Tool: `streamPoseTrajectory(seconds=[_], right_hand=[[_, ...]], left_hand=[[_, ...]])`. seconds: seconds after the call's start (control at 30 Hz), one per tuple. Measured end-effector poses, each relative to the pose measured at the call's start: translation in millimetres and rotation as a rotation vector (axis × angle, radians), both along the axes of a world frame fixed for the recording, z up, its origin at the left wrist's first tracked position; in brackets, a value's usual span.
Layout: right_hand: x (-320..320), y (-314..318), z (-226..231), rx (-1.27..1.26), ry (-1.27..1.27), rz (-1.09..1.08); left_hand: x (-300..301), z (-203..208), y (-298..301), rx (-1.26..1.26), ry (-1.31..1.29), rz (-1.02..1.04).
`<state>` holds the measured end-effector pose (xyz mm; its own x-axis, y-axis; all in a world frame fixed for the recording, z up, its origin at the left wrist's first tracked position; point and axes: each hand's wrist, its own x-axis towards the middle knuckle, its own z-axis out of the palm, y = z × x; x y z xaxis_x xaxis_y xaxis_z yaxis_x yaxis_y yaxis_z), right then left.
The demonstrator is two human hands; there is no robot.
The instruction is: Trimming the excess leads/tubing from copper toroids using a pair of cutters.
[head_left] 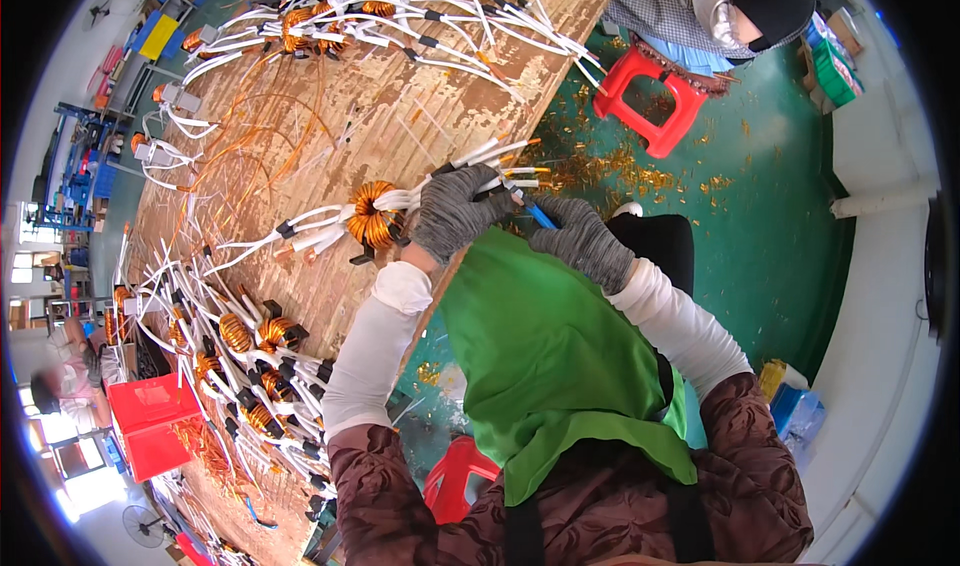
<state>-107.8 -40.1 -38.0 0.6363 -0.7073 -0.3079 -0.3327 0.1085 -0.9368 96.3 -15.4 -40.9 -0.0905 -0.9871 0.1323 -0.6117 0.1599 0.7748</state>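
My left hand [453, 212], in a grey knit glove, is closed round the white-sleeved wires of a copper-wound ring coil [374, 215]. The coil rests at the table's edge, with more white leads [318, 228] spreading out to its left. Beyond my fingers the bare wire ends [515, 152] fan out toward the right. In my gloved right hand [583, 242] is a slim tool with a blue handle [541, 215]. Its metal tip touches or lies close against the wires beside my left fingers; the exact kind of tool cannot be made out.
More coils with white leads lie heaped at the table's far end [380, 11] and near left [240, 336]. Loose copper wire [270, 116] is strewn across the wooden table [330, 166]. A red bin [155, 416] stands at left. Beyond a red stool [650, 101] sits another person.
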Motion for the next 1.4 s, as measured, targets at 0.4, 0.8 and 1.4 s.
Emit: streamPoseTrajectory(seconds=[0.4,0.8,1.4], right_hand=[[-26.7,21.8,-31.2,0.483,-0.522,-0.519],[-73.3,11.3,-17.6,0.077,-0.283,-0.169],[9.2,-63.5,16.1,-1.145,0.206,0.216]], left_hand=[[-27.9,12.1,11.5,0.056,-0.225,0.105],[-7.7,21.2,-7.8,-0.31,-0.502,0.071],[9.0,0.0,0.3,0.05,0.462,0.199]])
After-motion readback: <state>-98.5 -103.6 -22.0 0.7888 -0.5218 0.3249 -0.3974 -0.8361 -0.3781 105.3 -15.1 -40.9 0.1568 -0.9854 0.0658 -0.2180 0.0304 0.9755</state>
